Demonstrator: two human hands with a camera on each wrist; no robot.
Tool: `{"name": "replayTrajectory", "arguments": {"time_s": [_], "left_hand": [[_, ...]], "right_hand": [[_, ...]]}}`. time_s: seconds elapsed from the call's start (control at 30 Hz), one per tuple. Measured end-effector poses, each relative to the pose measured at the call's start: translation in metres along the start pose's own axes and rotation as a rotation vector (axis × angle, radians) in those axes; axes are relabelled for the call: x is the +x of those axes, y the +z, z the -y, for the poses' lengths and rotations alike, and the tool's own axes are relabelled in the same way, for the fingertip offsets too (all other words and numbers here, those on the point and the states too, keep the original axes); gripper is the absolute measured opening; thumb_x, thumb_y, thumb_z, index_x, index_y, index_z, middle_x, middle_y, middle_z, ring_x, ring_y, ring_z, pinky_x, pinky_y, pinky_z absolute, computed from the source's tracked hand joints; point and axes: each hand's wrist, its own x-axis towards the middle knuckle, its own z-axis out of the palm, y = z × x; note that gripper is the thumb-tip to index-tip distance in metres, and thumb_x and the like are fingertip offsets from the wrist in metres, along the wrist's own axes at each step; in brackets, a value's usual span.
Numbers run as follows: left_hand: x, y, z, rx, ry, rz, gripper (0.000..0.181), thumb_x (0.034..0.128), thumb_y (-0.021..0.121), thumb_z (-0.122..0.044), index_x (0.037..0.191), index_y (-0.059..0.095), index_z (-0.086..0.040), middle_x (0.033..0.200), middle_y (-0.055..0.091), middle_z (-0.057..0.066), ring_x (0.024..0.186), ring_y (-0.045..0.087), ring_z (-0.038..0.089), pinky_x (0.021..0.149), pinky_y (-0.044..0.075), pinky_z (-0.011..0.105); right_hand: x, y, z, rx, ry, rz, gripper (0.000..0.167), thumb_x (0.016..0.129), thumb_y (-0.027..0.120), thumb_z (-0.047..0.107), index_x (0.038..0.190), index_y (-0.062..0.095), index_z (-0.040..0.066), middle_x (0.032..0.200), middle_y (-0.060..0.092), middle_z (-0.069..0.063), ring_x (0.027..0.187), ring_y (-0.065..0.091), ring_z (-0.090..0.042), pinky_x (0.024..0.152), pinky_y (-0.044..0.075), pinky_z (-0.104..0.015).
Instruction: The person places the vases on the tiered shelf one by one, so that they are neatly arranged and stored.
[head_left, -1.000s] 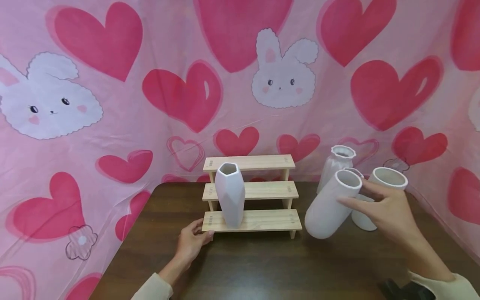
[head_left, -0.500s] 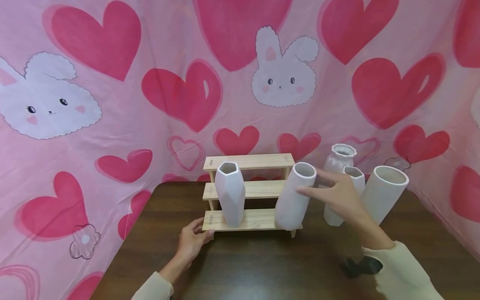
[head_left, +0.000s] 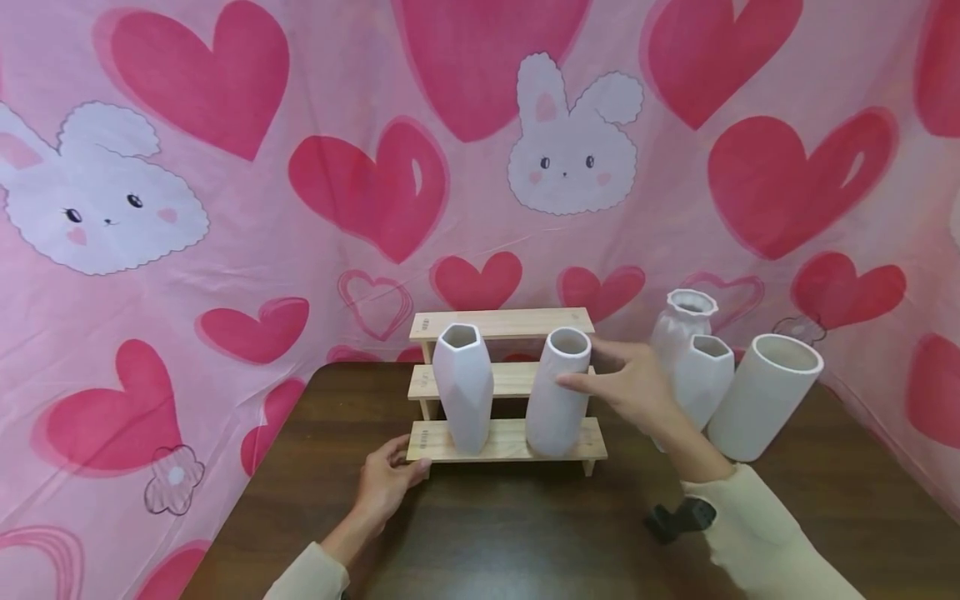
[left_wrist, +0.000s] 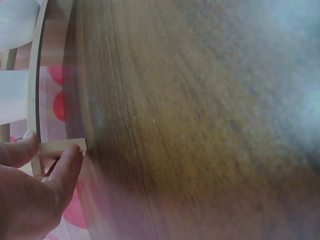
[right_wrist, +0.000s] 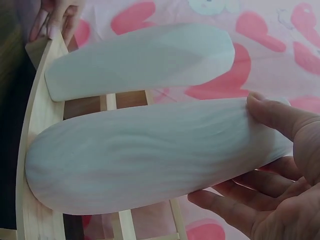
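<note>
My right hand (head_left: 630, 383) grips a white round vase (head_left: 557, 408) near its rim, thumb on one side and fingers on the other. This vase, wavy-textured in the right wrist view, stands at the right of the lowest step of a three-step wooden display stand (head_left: 510, 323), tilted slightly. To its left on the same step is a white faceted vase (head_left: 467, 392) with a five-sided mouth. My left hand (head_left: 386, 479) holds the stand's front left corner. In the left wrist view, the thumb is at the step board and a finger presses the short leg (left_wrist: 62, 145).
On the right of the dark wooden table (head_left: 480, 533) stand a vase with a ruffled rim (head_left: 675, 325), a smaller faceted vase (head_left: 703, 383) and a wide cylindrical vase (head_left: 765, 396). A pink heart-and-rabbit cloth (head_left: 480, 208) hangs behind the table.
My right hand has carried the round vase leftward from beside the other vases onto the lowest step, bringing it closer to upright. My left hand has stayed at the stand's corner.
</note>
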Motion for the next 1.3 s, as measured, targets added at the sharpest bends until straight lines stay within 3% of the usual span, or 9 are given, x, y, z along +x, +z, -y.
{"name": "replayTrajectory", "arguments": {"time_s": [0.23, 0.5, 0.87, 1.03, 1.17, 1.3], "left_hand": [[-0.001, 0.001, 0.000, 0.009, 0.012, 0.006, 0.055, 0.0840, 0.071, 0.001, 0.133, 0.047, 0.011, 0.108, 0.065, 0.025, 0.090, 0.069, 0.029, 0.077, 0.061, 0.038], [-0.002, 0.001, -0.002, -0.003, 0.025, 0.000, 0.056, 0.0835, 0.072, 0.002, 0.133, 0.047, 0.011, 0.108, 0.064, 0.027, 0.090, 0.069, 0.030, 0.076, 0.061, 0.037], [-0.001, 0.001, 0.000, 0.011, 0.021, -0.003, 0.056, 0.0831, 0.073, -0.001, 0.132, 0.048, 0.010, 0.108, 0.065, 0.025, 0.088, 0.070, 0.028, 0.074, 0.061, 0.035], [0.000, 0.001, 0.002, 0.001, 0.021, 0.001, 0.056, 0.0832, 0.073, -0.001, 0.132, 0.048, 0.010, 0.108, 0.065, 0.025, 0.087, 0.070, 0.028, 0.074, 0.061, 0.034], [-0.001, 0.000, 0.002, -0.003, 0.018, -0.002, 0.057, 0.0832, 0.073, -0.001, 0.133, 0.047, 0.010, 0.108, 0.065, 0.025, 0.087, 0.070, 0.028, 0.075, 0.061, 0.036], [0.000, 0.000, 0.001, -0.005, 0.009, 0.001, 0.057, 0.0832, 0.073, -0.001, 0.133, 0.047, 0.010, 0.108, 0.065, 0.025, 0.088, 0.069, 0.026, 0.076, 0.061, 0.037]], "right_hand": [[0.002, 0.003, -0.001, 0.011, -0.027, 0.011, 0.062, 0.069, 0.086, 0.043, 0.124, 0.067, 0.020, 0.108, 0.071, 0.001, 0.098, 0.065, -0.019, 0.084, 0.057, -0.041], [0.007, 0.006, 0.002, 0.001, -0.018, 0.062, 0.068, 0.071, 0.083, 0.047, 0.129, 0.063, 0.019, 0.114, 0.069, -0.002, 0.106, 0.062, -0.022, 0.090, 0.055, -0.046], [0.002, 0.009, -0.001, -0.027, 0.014, 0.047, 0.078, 0.073, 0.081, 0.047, 0.140, 0.053, 0.017, 0.128, 0.061, -0.009, 0.116, 0.057, -0.030, 0.094, 0.052, -0.051], [-0.003, -0.002, -0.010, 0.030, -0.021, 0.031, 0.077, 0.079, 0.081, 0.032, 0.144, 0.045, 0.013, 0.131, 0.059, -0.014, 0.114, 0.059, -0.034, 0.094, 0.053, -0.049], [-0.007, -0.018, -0.021, 0.006, -0.074, -0.017, 0.075, 0.081, 0.080, 0.022, 0.145, 0.043, 0.010, 0.131, 0.057, -0.019, 0.113, 0.059, -0.035, 0.094, 0.052, -0.048], [-0.011, -0.035, -0.030, -0.050, -0.088, -0.071, 0.075, 0.080, 0.080, 0.021, 0.145, 0.043, 0.009, 0.129, 0.058, -0.019, 0.115, 0.057, -0.033, 0.090, 0.055, -0.032]]}}
